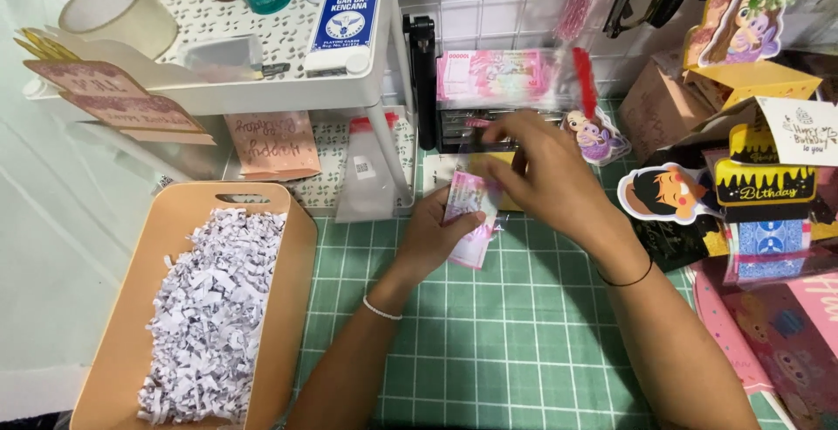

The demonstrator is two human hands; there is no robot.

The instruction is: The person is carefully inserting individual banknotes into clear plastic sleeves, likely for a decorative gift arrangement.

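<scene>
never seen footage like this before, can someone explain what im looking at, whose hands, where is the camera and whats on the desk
There is no machine here: a person wears one camera on the head, looking down at their own two bare hands over a green cutting mat. The left hand holds a small bundle of pink banknotes; the right hand reaches over it, fingers near a clear bag of pink notes. On the left is a tan bin of shredded paper. Decorated cards crowd the right.

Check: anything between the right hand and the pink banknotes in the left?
Nothing visible. The right hand sits just above and right of the pink banknotes gripped by the left hand, its fingers touching their top edge.
</scene>
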